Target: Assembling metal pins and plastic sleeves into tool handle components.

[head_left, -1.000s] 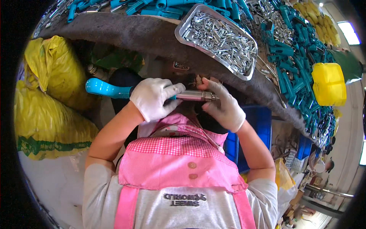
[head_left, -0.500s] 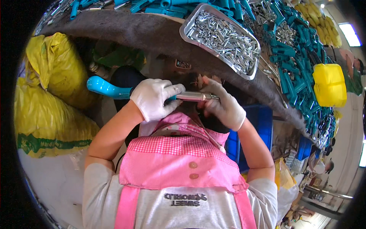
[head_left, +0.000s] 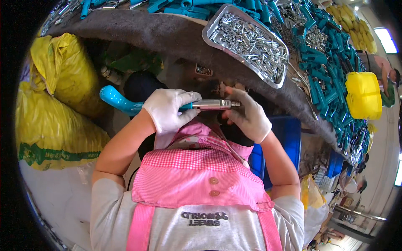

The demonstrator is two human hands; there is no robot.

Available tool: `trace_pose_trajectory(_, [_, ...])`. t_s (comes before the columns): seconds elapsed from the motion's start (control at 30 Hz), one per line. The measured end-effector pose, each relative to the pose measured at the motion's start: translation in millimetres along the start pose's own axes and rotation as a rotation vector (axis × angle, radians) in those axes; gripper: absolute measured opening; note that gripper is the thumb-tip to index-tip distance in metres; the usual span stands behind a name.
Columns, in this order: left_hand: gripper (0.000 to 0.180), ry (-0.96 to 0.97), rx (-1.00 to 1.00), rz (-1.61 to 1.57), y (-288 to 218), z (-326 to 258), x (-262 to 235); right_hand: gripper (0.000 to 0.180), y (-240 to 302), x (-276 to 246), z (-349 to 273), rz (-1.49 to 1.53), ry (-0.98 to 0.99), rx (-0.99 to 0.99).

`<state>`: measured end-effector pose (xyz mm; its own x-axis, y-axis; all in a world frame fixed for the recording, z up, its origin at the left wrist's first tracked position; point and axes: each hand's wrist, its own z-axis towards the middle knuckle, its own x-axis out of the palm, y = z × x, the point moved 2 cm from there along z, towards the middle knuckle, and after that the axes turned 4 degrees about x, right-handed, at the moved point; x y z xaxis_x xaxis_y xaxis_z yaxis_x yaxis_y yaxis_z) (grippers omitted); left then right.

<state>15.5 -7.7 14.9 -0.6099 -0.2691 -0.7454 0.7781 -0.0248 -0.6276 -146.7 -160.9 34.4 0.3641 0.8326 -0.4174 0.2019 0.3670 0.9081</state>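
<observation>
Near centre, beyond the apron: tool, level, handle leftward | left hand: fingers closed round its middle | right hand: fingers parted about the tip, contact unclear | advice: steady handle, keep tip aligned | hidden: tool's middle, under left hand | far: tray; bench, cut off

Dark two-line lettering, upside down, on grey shirt, lower centre. Yellow sack, left: print on green band illegible.
</observation>
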Motion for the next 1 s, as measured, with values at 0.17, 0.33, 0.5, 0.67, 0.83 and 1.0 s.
trace_pose_trajectory(0.17, [0.03,-0.013,0.06,0.299,-8,6,3,0.032,-26,4,7,0.408,0.06,0.472])
trace_pose_trajectory(0.33, [0.03,0.084,-0.045,0.123,-8,11,2,0.046,-41,13,7,0.449,-0.12,0.211])
trace_pose_trajectory(0.5, [0.035,0.108,-0.217,-0.602,-8,8,18,0.046,-5,37,18,1.231,0.011,-0.114])
trace_pose_trajectory(0.67, [0.034,-0.248,0.02,0.136,-21,10,31,0.03,-15,48,26,1.031,-0.461,0.004])
trace_pose_trajectory(0.83, [0.034,-0.799,-0.128,-1.062,-8,12,20,0.085,-34,61,8,0.593,0.232,-0.12])
trace_pose_trajectory(1.0, [0.022,-0.988,-0.578,-1.858,64,22,62,0.058,-46,40,-32,0.338,-0.02,0.19])
